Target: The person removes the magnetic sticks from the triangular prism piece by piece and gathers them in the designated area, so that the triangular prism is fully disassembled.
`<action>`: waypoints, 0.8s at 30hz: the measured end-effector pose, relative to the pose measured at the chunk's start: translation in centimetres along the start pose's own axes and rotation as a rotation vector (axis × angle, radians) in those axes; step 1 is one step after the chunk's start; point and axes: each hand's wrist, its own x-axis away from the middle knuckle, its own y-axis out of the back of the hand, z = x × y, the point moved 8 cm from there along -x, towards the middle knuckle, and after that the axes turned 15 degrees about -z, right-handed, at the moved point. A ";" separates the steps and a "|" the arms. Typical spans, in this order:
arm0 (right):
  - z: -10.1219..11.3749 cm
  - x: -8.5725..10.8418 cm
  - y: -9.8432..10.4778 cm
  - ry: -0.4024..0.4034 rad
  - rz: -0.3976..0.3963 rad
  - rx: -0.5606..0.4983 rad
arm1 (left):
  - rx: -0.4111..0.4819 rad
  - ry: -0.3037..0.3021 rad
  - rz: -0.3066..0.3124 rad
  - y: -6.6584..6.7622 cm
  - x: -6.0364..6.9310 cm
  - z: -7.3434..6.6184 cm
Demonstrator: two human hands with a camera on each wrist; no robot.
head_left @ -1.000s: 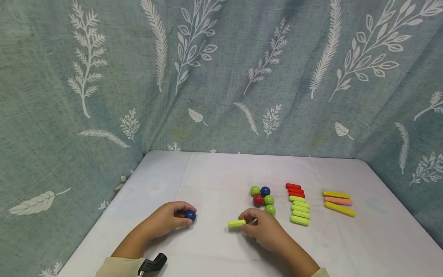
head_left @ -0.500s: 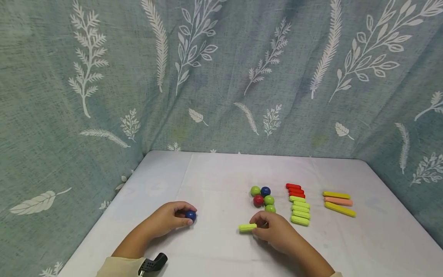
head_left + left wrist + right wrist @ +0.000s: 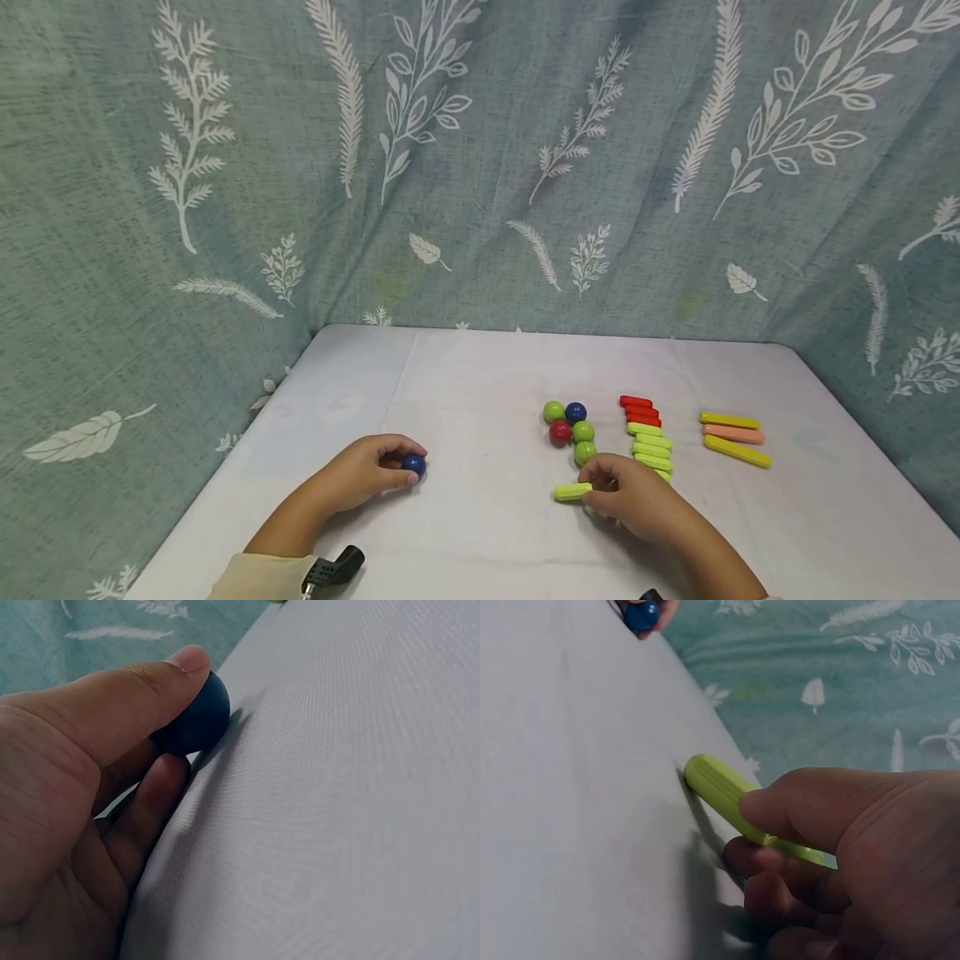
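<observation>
My left hand [image 3: 363, 473] pinches a shiny blue ball [image 3: 413, 465] between thumb and fingers at the left of the table. In the left wrist view the ball [image 3: 201, 718] sits close to the white cloth. My right hand [image 3: 636, 498] grips one end of a short yellow-green ridged stick [image 3: 570, 492], whose other end points left. The right wrist view shows this stick [image 3: 721, 793] between thumb and fingers, just off or touching the cloth. Behind the right hand lies a row of yellow-green sticks [image 3: 651, 451], its near end partly hidden by that hand.
Green balls [image 3: 582, 431], a red ball [image 3: 559, 432] and another blue ball [image 3: 575, 412] lie clustered beyond the right hand. Red sticks [image 3: 640, 412] continue the row. Farther right lie two yellow sticks [image 3: 738, 452] and a salmon one [image 3: 733, 434]. A leaf-patterned curtain [image 3: 480, 167] surrounds the table [image 3: 465, 383].
My right hand has slid to the right with the yellow-green stick, now closer to the row of sticks. The left hand and its blue ball have stayed in place.
</observation>
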 end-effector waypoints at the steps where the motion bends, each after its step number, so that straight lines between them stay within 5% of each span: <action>1: -0.2 0.0 0.2 -0.010 -0.006 0.007 | -0.001 0.000 -0.001 0.0 0.0 0.0; 24: -3.5 0.6 5.0 -0.105 -0.119 0.162 | -0.019 0.004 -0.004 0.1 -0.1 -0.1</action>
